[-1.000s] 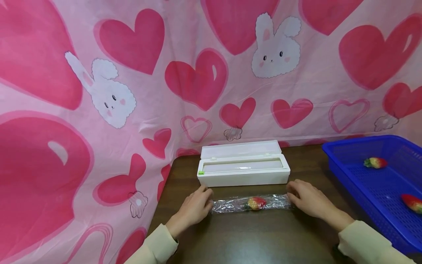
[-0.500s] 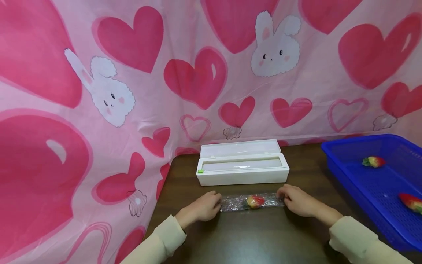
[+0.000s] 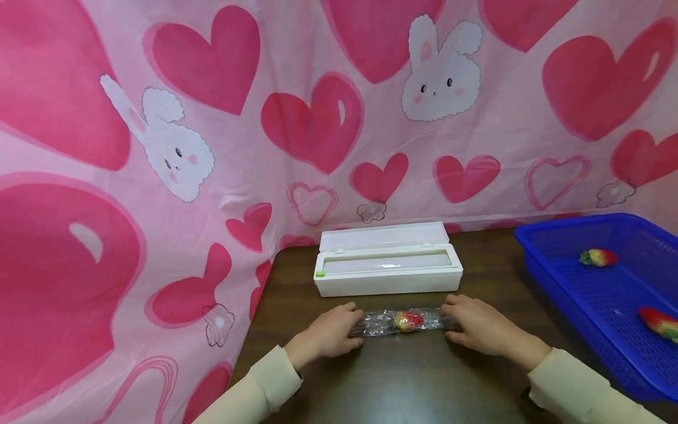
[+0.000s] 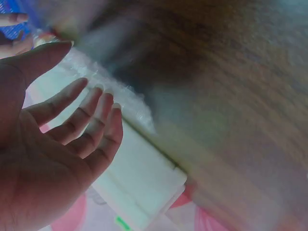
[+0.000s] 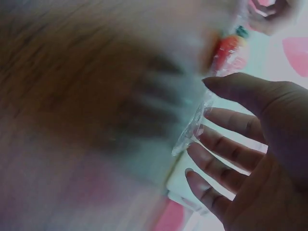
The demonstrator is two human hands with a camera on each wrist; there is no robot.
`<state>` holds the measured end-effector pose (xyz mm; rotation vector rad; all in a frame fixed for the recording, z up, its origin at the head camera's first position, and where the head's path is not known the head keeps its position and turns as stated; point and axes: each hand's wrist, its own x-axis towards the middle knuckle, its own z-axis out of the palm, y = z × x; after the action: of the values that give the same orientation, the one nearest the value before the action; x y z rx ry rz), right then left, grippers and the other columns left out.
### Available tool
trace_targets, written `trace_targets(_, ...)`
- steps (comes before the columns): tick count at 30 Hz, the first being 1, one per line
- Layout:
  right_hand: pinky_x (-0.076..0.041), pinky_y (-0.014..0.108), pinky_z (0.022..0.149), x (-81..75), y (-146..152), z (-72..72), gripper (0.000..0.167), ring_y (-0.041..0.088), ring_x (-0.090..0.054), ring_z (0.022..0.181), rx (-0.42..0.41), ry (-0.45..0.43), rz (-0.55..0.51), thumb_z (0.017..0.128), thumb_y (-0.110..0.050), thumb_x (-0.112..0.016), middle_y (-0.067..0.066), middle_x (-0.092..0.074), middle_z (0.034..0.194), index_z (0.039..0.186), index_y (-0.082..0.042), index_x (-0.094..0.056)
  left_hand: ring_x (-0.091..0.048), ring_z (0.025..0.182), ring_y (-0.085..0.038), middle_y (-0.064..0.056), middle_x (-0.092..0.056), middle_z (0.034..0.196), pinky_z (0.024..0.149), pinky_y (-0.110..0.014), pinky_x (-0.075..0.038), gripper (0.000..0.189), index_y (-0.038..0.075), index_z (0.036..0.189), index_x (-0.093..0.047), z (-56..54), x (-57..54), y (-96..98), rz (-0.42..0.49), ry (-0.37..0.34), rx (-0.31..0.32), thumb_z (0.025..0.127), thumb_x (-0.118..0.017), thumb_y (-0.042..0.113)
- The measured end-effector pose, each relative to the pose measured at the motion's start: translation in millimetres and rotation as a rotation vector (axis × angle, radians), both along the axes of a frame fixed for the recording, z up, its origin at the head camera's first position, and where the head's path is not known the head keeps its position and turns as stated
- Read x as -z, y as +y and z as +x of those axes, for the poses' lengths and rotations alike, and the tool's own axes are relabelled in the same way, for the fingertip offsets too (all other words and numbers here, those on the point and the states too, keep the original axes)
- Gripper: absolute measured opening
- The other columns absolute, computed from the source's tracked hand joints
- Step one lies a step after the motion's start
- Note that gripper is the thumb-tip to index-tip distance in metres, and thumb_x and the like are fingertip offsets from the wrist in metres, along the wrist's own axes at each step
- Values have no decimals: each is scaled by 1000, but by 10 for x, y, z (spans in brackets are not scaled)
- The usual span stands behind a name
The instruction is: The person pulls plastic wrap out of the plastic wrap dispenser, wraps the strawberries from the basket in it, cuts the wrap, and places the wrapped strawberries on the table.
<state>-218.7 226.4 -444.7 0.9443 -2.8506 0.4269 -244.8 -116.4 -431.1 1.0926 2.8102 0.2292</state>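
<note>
A red and yellow strawberry (image 3: pixel 408 321) lies on the table inside a narrow strip of clear plastic wrap (image 3: pixel 379 323). At the strip's left end is my left hand (image 3: pixel 329 331), its fingertips overlapping the wrap. The left wrist view shows that hand's fingers (image 4: pixel 91 120) gently bent, with the thumb held well apart. My right hand (image 3: pixel 479 325) is over the strip's right end. Its fingers (image 5: pixel 222 143) are spread and loosely bent in the right wrist view, the thumb away from them and the wrap's edge at the fingertips.
Behind the strip stands a white wrap dispenser box (image 3: pixel 389 285) with its lid (image 3: pixel 384 237) raised. To the right is a blue plastic basket (image 3: pixel 561 318) holding two strawberries (image 3: pixel 598 257). A pink curtain (image 3: pixel 296 147) with hearts and rabbits hangs around the brown table (image 3: pixel 402 383).
Both hands have moved inward along the wrap towards the strawberry, and the visible strip between them is shorter. Thumbs now stand farther from the fingers than half a second ago.
</note>
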Motion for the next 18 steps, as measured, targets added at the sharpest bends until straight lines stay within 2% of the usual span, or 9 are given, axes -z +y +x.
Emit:
trace_targets(3,-44,32,63,47,-24,-24,20,5,-47,74,-20,32,20,79,-13,-85,-10,-52,87,91,-18,-70,-55,84,-10,3,-57,97,70,-28,-50,29,11,114,-69,-27,50,26,-28,34,-2,91,-77,26)
trace_targets(7,-43,30,59,82,7,-57,23,5,-46,70,-30,83,32,76,-4,-83,-11,-50,82,85,-19,-69,-55,83,-12,2,-58,95,70,-28,-50,23,9,112,-69,-81,93,-30,-24,64,-11,89,-74,13)
trace_targets(14,-43,30,59,75,71,-81,23,5,-47,70,-39,86,43,76,-3,-82,-11,-50,81,83,-21,-69,-58,83,-13,2,-60,94,72,-28,-51,26,8,112,-73,-90,90,-104,10,86,5,87,-71,2)
trace_targets(18,-44,30,59,98,98,-93,23,5,-48,71,-37,99,26,75,-2,-81,-12,-50,81,82,-21,-69,-60,81,-13,2,-61,91,70,-28,-52,17,9,102,-74,-91,92,-137,51,109,29,88,-69,0)
